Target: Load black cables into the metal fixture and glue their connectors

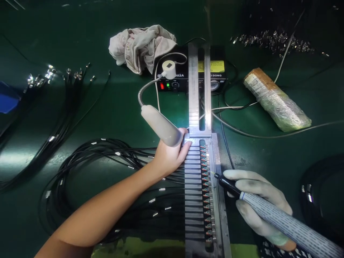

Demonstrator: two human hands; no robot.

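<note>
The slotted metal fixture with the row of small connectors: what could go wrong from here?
The dark tip of the striped tool in the gloved right hand is beside closely spaced connectors; a slip might catch a neighbouring one.

The left forearm crosses looped black cables, so a snag could tug their ends in the metal fixture.

The lamp hangs against or just above the left hand; a nudge might shift its light.

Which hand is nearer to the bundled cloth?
The left. The left hand is in front of the cloth, at the slotted metal fixture's left edge; the right hand is farther off, right of the fixture.
</note>
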